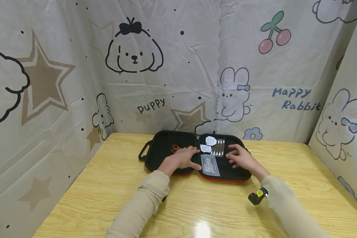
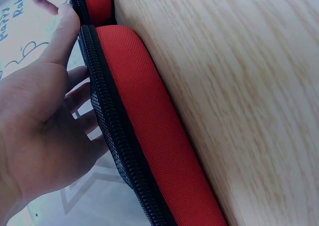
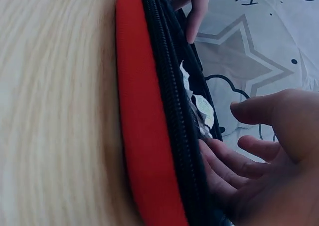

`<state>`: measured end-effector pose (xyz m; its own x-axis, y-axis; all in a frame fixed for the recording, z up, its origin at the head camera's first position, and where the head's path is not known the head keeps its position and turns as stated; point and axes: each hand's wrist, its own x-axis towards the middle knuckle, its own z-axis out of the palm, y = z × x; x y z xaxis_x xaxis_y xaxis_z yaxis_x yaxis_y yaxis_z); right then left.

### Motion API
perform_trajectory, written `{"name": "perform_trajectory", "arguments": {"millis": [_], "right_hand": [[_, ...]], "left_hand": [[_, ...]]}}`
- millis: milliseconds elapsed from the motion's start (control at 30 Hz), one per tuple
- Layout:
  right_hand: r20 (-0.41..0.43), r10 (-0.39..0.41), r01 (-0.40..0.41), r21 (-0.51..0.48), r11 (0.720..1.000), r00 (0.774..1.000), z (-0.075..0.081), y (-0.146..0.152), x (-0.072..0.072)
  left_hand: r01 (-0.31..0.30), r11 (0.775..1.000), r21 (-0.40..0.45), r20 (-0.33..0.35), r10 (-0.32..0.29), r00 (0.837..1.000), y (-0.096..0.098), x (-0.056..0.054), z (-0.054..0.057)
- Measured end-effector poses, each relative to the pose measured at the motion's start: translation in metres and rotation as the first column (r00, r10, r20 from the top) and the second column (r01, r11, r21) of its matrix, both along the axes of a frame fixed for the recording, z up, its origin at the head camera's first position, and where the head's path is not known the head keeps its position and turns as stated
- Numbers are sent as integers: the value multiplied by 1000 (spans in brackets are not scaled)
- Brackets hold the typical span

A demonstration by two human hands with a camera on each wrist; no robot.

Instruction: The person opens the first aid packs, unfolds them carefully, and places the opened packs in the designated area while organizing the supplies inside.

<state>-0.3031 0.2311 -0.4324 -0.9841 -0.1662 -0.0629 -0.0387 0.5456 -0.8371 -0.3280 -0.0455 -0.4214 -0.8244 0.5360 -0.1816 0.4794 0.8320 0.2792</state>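
Note:
A black-lined case with a red shell [image 1: 226,180] lies unfolded on the table, its two halves side by side. My left hand [image 1: 182,157] reaches over the left half, fingers spread near the middle hinge. Partly behind it are red scissor handles [image 1: 175,148]. In the right half are two small white packets [image 1: 210,141], a sleeve of cotton swabs [image 1: 218,147] and a clear plastic packet [image 1: 210,165]. Over that half's right side, my right hand [image 1: 240,158] has loosely bent fingers and a raised thumb. In the right wrist view its fingertips [image 3: 212,145] come close to the zippered rim.
The wooden table [image 1: 178,211] extends around the case. A carry handle [image 1: 143,151] sticks out at the case's left. Behind stands a printed cloth backdrop [image 1: 178,76]. A small black device [image 1: 257,197] is strapped to the right wrist.

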Motion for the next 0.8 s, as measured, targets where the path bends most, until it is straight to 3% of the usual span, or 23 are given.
{"name": "perform_trajectory", "arguments": {"millis": [267, 600, 800], "right_hand": [[-135, -18, 40, 166, 985, 991, 6, -8, -12], [-160, -32, 56, 144, 988, 987, 5, -6, -36], [-125, -36, 52, 131, 990, 991, 4, -5, -47]], "left_hand": [[17, 1000, 11, -31, -17, 999, -1, 0, 0], [14, 1000, -7, -19, -14, 1000, 0, 1, 0], [3, 1000, -13, -18, -4, 1000, 0, 1, 0]]}}
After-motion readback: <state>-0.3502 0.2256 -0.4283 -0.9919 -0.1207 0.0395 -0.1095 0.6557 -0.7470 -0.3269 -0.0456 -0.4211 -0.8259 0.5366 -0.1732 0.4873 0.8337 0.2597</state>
